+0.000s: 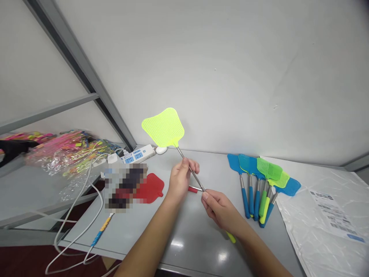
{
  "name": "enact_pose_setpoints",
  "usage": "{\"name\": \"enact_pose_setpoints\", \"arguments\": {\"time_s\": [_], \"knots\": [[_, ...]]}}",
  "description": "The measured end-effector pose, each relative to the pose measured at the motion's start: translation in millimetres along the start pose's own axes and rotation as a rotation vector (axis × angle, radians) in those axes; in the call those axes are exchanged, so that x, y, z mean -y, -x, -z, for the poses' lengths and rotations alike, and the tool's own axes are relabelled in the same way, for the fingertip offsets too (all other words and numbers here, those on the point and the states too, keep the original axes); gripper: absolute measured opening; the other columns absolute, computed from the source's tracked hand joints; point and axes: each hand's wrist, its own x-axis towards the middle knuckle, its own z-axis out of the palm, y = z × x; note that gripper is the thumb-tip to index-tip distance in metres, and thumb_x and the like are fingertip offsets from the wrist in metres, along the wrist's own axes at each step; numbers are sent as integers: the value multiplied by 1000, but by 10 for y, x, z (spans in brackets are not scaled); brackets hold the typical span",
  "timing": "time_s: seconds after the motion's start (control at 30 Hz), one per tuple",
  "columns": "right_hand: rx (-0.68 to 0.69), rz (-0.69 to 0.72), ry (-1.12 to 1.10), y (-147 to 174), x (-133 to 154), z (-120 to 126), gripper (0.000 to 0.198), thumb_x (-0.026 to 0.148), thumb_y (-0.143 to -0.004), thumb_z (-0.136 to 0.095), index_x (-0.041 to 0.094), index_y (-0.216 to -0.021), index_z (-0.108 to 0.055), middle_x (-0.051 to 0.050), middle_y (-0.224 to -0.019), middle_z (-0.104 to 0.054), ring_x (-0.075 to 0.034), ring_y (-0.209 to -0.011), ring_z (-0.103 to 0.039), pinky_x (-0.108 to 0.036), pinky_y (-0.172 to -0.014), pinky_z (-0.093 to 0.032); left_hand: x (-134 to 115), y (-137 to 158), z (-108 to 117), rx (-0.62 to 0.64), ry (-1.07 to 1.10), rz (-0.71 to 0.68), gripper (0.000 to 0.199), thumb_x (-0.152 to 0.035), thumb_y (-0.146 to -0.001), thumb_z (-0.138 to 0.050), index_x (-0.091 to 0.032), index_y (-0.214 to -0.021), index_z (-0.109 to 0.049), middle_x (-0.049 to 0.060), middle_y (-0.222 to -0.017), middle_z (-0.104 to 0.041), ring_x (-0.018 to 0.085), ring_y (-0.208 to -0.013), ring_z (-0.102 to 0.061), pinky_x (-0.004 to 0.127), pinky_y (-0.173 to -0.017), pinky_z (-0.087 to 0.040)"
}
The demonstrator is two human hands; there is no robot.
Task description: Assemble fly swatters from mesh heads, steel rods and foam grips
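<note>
A yellow-green fly swatter [165,127] with a thin metal rod is tilted above the table, its mesh head up to the left. My left hand [182,175] is closed around the rod, a short way below the head. Lower on the same swatter, my right hand [220,209] grips the rod near the handle, whose yellow end shows beneath my wrist. A red fly swatter [152,188] lies behind my left forearm, its middle hidden. Several blue, green and yellow fly swatters [256,192] lie fanned out to the right of my right hand.
A white power strip [141,154] with cables [86,192] sits at the back left, beside a pixelated patch. Bagged colourful items [69,150] fill a shelf on the left. White plastic packaging [317,207] with a label covers the table's right side. A wall stands behind.
</note>
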Motion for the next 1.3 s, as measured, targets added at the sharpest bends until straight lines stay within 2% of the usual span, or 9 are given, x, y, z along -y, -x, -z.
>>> {"name": "enact_pose_setpoints", "arguments": {"time_s": [0.33,0.5,0.6,0.7,0.77,0.83,0.93,1.1,1.3], "knots": [[41,65,111,160,93,74,44,52,-97,-40,21,-66,-39,8,-50,-30,-8,-47,-25,-23,-45,-20,-546,-522,-308,-200,316,-236,43,-48,-92,-55,-19,-63,-42,-5,-59,-35,8,-51,-36,23,-57,-40],[-13,50,306,422,145,218,45,53,-98,-37,21,-66,-36,6,-59,-33,-10,-57,-31,-24,-53,-26,-724,-661,-423,-241,276,-354,42,-45,-95,-51,-19,-63,-41,-6,-60,-34,8,-49,-35,21,-54,-38],[-74,63,478,567,168,356,44,52,-99,-35,21,-68,-36,5,-63,-36,-12,-61,-35,-25,-57,-28,-676,-613,-447,-252,225,-370,43,-46,-96,-47,-19,-63,-42,-5,-60,-35,8,-50,-36,22,-54,-37],[-138,64,643,657,177,481,42,51,-100,-33,22,-70,-36,4,-65,-39,-13,-64,-39,-27,-60,-28,-477,-409,-390,-214,133,-340,42,-48,-96,-46,-18,-65,-49,-3,-62,-41,10,-56,-41,23,-56,-37],[-182,59,716,686,178,527,41,51,-100,-32,22,-70,-34,4,-66,-40,-14,-64,-41,-27,-59,-28,-299,-205,-317,-109,-6,-282,40,-46,-96,-47,-18,-69,-56,0,-64,-48,12,-63,-47,25,-61,-39],[-232,68,787,698,178,535,41,50,-100,-31,23,-71,-35,4,-66,-43,-14,-63,-42,-28,-58,-27,-133,1,-244,32,-133,-163,40,-48,-95,-47,-17,-73,-61,3,-69,-53,15,-69,-51,27,-67,-41],[-296,95,910,700,181,499,39,49,-100,-32,23,-72,-39,4,-64,-46,-15,-60,-44,-28,-57,-25,22,208,-175,172,-202,-22,44,-49,-97,-42,-17,-78,-64,6,-76,-60,17,-73,-54,30,-71,-42],[-313,131,1044,734,151,465,39,49,-101,-29,24,-73,-39,4,-59,-44,-15,-55,-43,-28,-55,-23,26,217,-159,92,-145,-93,45,-45,-99,-39,-18,-74,-65,6,-73,-60,19,-78,-56,33,-78,-42],[-287,66,1130,946,57,639,40,50,-101,-27,24,-74,-40,4,-60,-47,-14,-55,-47,-26,-53,-25,-176,-9,-51,-137,113,-196,41,-42,-97,-46,-17,-67,-58,1,-65,-51,16,-68,-53,32,-72,-45]]}}
